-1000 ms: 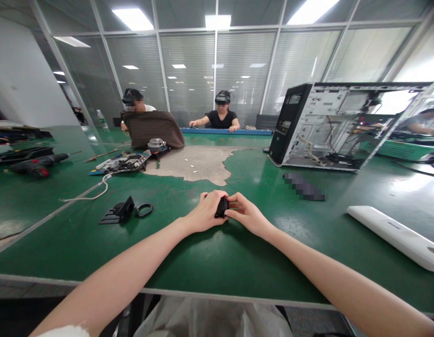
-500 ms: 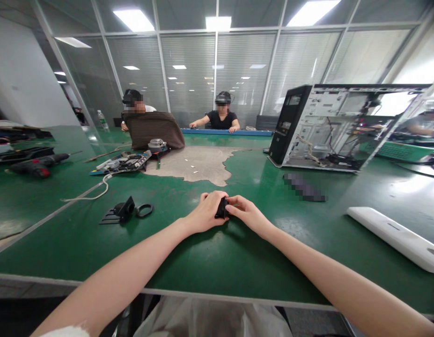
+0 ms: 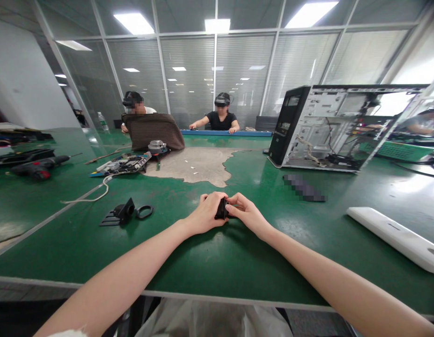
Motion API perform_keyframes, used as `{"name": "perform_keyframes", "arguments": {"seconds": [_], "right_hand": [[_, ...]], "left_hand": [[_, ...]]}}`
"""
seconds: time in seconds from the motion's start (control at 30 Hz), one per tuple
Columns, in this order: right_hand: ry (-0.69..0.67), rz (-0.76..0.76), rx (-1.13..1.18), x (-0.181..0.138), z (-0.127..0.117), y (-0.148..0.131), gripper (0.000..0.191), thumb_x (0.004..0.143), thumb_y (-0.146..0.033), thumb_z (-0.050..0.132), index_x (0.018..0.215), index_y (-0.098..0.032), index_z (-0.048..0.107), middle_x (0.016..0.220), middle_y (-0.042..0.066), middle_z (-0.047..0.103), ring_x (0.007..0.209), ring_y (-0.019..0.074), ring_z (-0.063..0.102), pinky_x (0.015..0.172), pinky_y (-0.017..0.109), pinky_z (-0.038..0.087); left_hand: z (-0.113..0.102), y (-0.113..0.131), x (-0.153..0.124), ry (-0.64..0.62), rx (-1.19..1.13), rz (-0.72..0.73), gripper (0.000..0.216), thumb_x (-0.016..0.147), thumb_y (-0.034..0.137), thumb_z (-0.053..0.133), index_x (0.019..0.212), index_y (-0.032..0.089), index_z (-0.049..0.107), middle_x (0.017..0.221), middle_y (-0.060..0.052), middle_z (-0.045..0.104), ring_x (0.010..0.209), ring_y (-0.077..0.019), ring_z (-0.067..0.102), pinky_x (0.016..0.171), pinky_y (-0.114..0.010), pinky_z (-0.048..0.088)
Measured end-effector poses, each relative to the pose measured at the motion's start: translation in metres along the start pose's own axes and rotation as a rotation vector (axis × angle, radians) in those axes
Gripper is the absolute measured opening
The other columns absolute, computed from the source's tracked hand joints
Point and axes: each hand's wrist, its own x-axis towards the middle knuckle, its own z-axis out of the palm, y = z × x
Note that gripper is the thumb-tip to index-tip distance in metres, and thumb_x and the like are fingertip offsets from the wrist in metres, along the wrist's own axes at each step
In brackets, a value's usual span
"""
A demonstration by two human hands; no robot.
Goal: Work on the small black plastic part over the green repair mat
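Both my hands meet at the middle of the green table (image 3: 217, 262) around a small black part (image 3: 222, 209). My left hand (image 3: 206, 213) is curled over its left side. My right hand (image 3: 245, 213) pinches its right side with thumb and fingers. Most of the part is hidden between my fingers. To the left on the table lie a black bracket piece (image 3: 120, 211) and a black ring (image 3: 144, 211), both apart from my hands.
An open computer case (image 3: 329, 126) stands at the back right, a white panel (image 3: 395, 236) lies at the right. A circuit board (image 3: 123, 164), white cable (image 3: 93, 191) and drill (image 3: 37, 166) lie at the left. Two people sit at the far side.
My hands stay together on the black part, with only small shifts of the fingers. Nothing else on the table has moved.
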Motion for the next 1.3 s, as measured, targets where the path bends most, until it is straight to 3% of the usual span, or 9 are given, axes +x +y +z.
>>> {"name": "perform_keyframes", "arguments": {"seconds": [0.27,0.5,0.7,0.9,1.1,1.3], "right_hand": [[-0.007,0.066,-0.032,0.0016,-0.0031,0.0034,0.025,0.071,-0.033,0.056,0.090,-0.017,0.050,0.091,0.003,0.055,0.080,0.0131,0.056,0.077,0.032,0.045],[-0.046,-0.037,-0.023,-0.0031,-0.0011,-0.0005,0.026,0.067,-0.030,0.061,0.086,-0.020,0.046,0.091,0.001,0.054,0.081,0.0137,0.056,0.074,0.031,0.047],[-0.005,0.024,0.027,0.0001,0.0008,0.0014,0.023,0.070,-0.037,0.057,0.082,-0.020,0.047,0.082,0.000,0.056,0.074,0.0119,0.056,0.070,0.030,0.048],[0.005,0.072,0.002,0.0012,0.0002,0.0027,0.029,0.070,-0.034,0.057,0.092,-0.020,0.046,0.089,0.002,0.054,0.073,0.0123,0.057,0.070,0.032,0.048],[-0.056,-0.056,-0.046,-0.0028,-0.0015,0.0021,0.024,0.068,-0.027,0.061,0.085,-0.020,0.046,0.092,0.001,0.054,0.088,0.0150,0.055,0.079,0.032,0.045],[-0.032,0.000,0.014,-0.0015,-0.0001,0.0019,0.022,0.071,-0.035,0.056,0.083,-0.020,0.045,0.084,0.000,0.056,0.075,0.0123,0.056,0.070,0.030,0.048]], "left_hand": [[0.0000,0.0000,-0.0002,0.002,0.004,0.010,0.052,0.066,0.027,0.057,0.110,0.022,0.030,0.106,-0.006,0.046,0.100,-0.0209,0.043,0.085,-0.036,0.027],[0.0016,-0.0006,0.0002,0.000,0.005,-0.009,0.050,0.068,0.028,0.056,0.110,0.023,0.030,0.106,-0.005,0.045,0.100,-0.0210,0.044,0.084,-0.037,0.027],[0.0006,-0.0001,0.0004,-0.003,0.004,-0.001,0.053,0.066,0.028,0.057,0.111,0.022,0.030,0.106,-0.006,0.046,0.101,-0.0213,0.043,0.085,-0.037,0.027],[0.0015,-0.0009,0.0005,0.005,0.004,0.005,0.051,0.068,0.029,0.056,0.111,0.022,0.030,0.106,-0.006,0.046,0.100,-0.0209,0.043,0.084,-0.036,0.027],[0.0011,-0.0008,0.0002,-0.002,0.008,0.007,0.050,0.069,0.030,0.056,0.111,0.022,0.029,0.106,-0.006,0.046,0.100,-0.0203,0.044,0.084,-0.036,0.027],[0.0015,-0.0014,0.0001,0.004,0.010,0.009,0.051,0.068,0.030,0.056,0.111,0.022,0.029,0.107,-0.006,0.045,0.101,-0.0206,0.043,0.084,-0.036,0.027]]}}
